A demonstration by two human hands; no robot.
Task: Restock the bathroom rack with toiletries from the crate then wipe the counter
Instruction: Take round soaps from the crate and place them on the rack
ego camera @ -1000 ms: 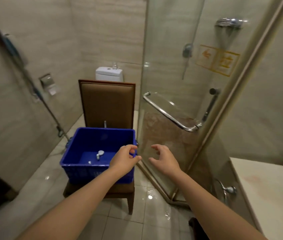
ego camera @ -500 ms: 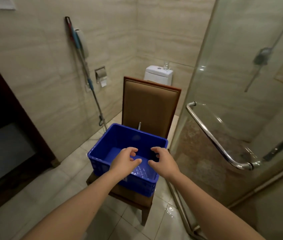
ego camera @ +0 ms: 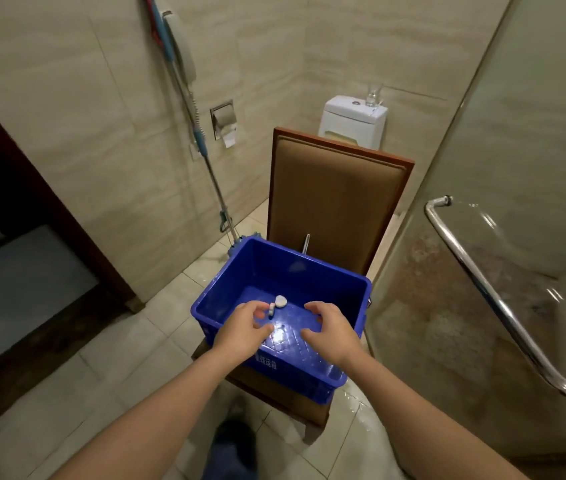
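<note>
Beige-tiled bathroom with a pale, wet floor, seen from above. At centre, blue plastic crate, open-topped, resting on the seat of a brown padded chair, with white lettering on its near wall, partly covered by a wrist and not legible. Inside, on the gridded bottom toward the left wall, small white rounded item with a smaller pale piece just beside it; both too small and blurred to identify. Left hand over the crate's near left corner, fingers loosely spread and gripping nothing, fingertips just beside the pale piece; contact impossible to judge. Right hand over the near right part, fingers likewise wide and slightly curved, holding nothing. Behind the chair, white toilet cistern, lower half hidden by the backrest, with a clear drinking glass on its lid. Thin metal rod between crate and backrest, mostly hidden. Along the left wall, mop handle and recessed paper holder. At right, glass shower door with chrome bar, cut off by the frame edge.
</note>
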